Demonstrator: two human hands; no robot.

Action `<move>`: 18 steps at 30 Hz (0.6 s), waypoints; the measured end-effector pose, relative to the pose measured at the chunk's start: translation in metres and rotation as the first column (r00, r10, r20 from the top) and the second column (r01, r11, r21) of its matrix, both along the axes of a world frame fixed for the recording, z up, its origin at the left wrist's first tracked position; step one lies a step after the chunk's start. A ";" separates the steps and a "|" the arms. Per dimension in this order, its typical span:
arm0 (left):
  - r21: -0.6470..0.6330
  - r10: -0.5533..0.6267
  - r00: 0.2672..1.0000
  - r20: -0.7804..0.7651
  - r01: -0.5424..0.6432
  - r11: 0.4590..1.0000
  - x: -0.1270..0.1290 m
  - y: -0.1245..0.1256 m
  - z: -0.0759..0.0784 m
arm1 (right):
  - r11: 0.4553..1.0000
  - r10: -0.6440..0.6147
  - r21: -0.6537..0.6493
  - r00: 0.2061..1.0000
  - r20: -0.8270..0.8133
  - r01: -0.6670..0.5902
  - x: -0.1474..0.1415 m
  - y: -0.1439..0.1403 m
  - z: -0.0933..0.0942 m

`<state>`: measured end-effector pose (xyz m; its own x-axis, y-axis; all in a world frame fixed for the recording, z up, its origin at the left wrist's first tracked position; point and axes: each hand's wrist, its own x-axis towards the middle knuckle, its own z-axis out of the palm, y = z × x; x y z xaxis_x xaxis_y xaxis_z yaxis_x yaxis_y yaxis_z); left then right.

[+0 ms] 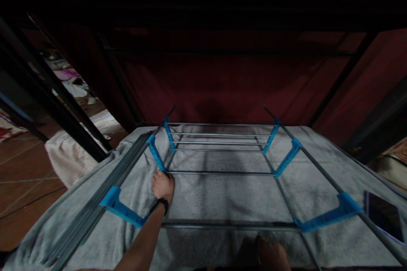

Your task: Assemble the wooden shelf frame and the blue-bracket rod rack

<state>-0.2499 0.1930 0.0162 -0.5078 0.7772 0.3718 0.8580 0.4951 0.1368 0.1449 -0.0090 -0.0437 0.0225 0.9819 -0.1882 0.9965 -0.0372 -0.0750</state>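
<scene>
A rack frame of grey metal tubes and blue plastic brackets lies on a grey blanket. My left hand, with a black band at the wrist, is closed over the left lower tube, just beside the inner end of a blue bracket. A nearer bracket stands left of that wrist. At the bottom edge, my right hand is partly in view, below the nearest crossbar. It looks dark and blurred, and its fingers cannot be made out.
Several loose grey tubes lie bundled along the frame's left side. A dark-screened phone or tablet rests on the blanket at right. Dark posts and a striped cloth are at left. Dark red fabric hangs behind.
</scene>
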 end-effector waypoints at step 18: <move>0.011 -0.041 0.975 0.218 0.039 0.999 -0.010 -0.001 0.003 | 0.987 0.012 -0.156 0.997 -0.071 -0.023 0.013 -0.015 0.065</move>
